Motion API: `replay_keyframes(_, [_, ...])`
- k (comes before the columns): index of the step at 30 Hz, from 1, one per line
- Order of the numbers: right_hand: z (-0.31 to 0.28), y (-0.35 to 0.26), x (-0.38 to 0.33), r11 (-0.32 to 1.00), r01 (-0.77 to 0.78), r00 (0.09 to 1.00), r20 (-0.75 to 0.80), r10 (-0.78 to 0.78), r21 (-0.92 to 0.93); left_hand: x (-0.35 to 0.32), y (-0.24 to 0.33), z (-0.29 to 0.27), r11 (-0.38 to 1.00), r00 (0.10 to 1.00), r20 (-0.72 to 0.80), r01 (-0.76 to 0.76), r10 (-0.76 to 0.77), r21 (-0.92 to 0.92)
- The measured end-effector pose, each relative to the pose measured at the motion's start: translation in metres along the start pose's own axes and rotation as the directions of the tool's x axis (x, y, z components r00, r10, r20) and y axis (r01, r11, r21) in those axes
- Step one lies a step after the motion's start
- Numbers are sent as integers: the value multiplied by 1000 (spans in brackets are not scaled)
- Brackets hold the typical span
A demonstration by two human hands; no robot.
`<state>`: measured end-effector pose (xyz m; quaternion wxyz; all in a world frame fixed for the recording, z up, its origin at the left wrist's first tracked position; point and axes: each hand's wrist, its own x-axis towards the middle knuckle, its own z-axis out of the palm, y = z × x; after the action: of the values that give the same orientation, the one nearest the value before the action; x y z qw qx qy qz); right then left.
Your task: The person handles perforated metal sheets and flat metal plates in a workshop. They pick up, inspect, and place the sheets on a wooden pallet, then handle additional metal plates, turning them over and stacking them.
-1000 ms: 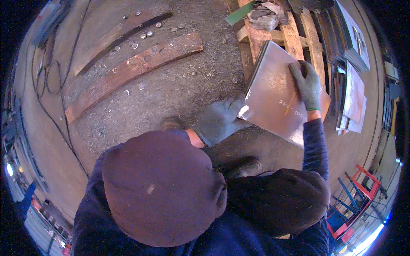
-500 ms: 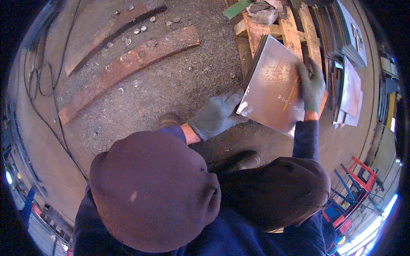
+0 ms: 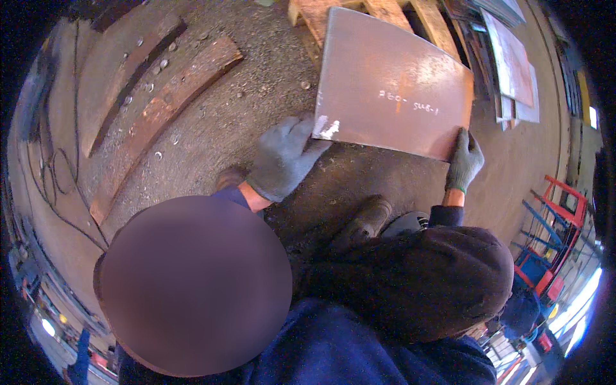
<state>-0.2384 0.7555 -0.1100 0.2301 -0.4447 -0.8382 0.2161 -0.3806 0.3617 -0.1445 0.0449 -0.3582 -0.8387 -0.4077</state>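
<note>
Between my two gloved hands is a flat steel plate (image 3: 391, 77), roughly rectangular, with rust patches, chalk-like handwriting and a white smear at its near left corner. My left hand (image 3: 282, 160), in a grey glove, is closed on that corner, with its fingertips hidden under the plate. At the near right corner my right hand (image 3: 466, 162), gloved too, has its fingers wrapped round the edge. The plate's far side overlaps a wooden pallet (image 3: 435, 24) in this view; whether it touches the pallet I cannot tell.
Two curved reddish-brown bars (image 3: 170, 112) lie on the gritty floor at the left, with several small round metal discs (image 3: 163, 63) around them. A black cable (image 3: 77, 109) runs further left. Stacked metal sheets (image 3: 510, 61) stand at the right, and a red-and-blue metal frame (image 3: 561, 208) beyond.
The plate has turned flatter toward me and swung leftward. My right hand has slid from its upper face down to the near right corner. My left hand stays at the left corner.
</note>
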Motion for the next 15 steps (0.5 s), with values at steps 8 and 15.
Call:
replay_keyframes(8, [5, -1, -5, 998, -23, 999, -29, 25, 58, 5, 2, 1, 999, 1000, -22, 9, -10, -36])
replay_keyframes(15, [-1, 6, -7, 1000, -1, 1000, -26, 0, -21, 8, 13, -1, 998, 998, 42, 56, -54, -40])
